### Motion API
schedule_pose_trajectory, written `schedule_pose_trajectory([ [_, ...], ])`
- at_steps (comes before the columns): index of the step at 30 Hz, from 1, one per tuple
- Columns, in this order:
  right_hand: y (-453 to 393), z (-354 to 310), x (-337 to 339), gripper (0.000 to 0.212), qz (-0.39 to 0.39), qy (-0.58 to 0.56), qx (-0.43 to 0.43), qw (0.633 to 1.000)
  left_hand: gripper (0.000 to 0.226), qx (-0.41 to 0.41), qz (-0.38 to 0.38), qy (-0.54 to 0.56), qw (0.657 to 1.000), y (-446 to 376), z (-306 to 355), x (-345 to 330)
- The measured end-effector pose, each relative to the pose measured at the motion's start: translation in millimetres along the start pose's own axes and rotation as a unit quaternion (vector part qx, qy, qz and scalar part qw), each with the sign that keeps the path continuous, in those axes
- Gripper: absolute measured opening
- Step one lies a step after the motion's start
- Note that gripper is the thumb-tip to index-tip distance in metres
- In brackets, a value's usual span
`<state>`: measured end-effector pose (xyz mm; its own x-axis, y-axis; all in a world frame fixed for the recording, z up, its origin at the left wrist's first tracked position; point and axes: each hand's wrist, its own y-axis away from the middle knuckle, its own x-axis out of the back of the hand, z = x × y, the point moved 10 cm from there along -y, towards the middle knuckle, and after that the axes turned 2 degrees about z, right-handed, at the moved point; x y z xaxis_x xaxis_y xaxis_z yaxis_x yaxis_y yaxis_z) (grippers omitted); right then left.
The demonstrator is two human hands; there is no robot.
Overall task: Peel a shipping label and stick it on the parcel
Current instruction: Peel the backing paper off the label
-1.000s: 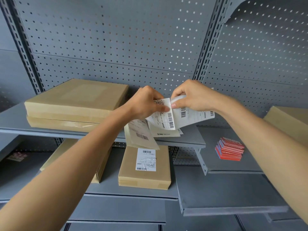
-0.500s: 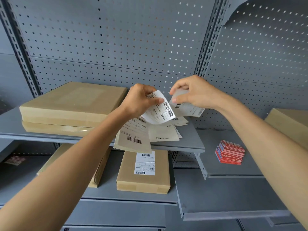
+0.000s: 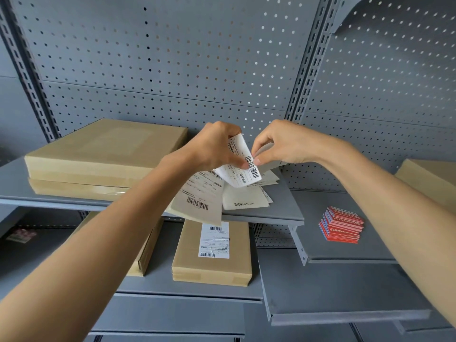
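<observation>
My left hand (image 3: pixel 213 148) pinches a white shipping label (image 3: pixel 243 166) with a barcode, held above the upper grey shelf (image 3: pixel 283 208). My right hand (image 3: pixel 281 144) pinches the label's right edge, with a strip of backing paper (image 3: pixel 270 166) showing beneath its fingers. Loose labels and backing sheets (image 3: pixel 204 196) lie on the shelf under both hands, one hanging over the front edge. Two stacked brown parcels (image 3: pixel 98 154) rest on the same shelf to the left, their tops bare. A brown parcel (image 3: pixel 212 262) with a label stuck on it sits on the shelf below.
A stack of red and white cards (image 3: pixel 341 224) lies on the right shelf. Another brown box (image 3: pixel 429 178) stands at the far right edge. A flat carton (image 3: pixel 145 257) sits on the lower shelf at left. Perforated grey back panels (image 3: pixel 172 58) rise behind.
Both hands have drawn closer together and the label is now curled up more steeply between them. The right hand's paper has come in close against the label.
</observation>
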<state>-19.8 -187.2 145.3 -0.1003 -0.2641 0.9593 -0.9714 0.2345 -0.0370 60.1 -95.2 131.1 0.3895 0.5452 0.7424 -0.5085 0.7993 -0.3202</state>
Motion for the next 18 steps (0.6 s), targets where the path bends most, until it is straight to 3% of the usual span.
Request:
schedule_pose_trajectory([
  [7, -2.3, -3.5, -8.8, 0.005, -0.012, 0.041, 0.012, 0.999, 0.027, -0.016, -0.066, -0.014, 0.998, -2.9, 4.3, -20.2],
  [12, -2.5, -1.8, -8.4, 0.002, 0.001, 0.035, 0.013, 0.999, 0.013, -0.014, -0.07, -0.005, 0.997, -5.2, 0.3, -25.5],
  [18, -1.0, 0.4, -9.0, 0.004, 0.011, 0.039, 0.007, 0.999, 0.012, -0.018, -0.074, 0.004, 0.997, -6.9, -2.2, -28.5],
])
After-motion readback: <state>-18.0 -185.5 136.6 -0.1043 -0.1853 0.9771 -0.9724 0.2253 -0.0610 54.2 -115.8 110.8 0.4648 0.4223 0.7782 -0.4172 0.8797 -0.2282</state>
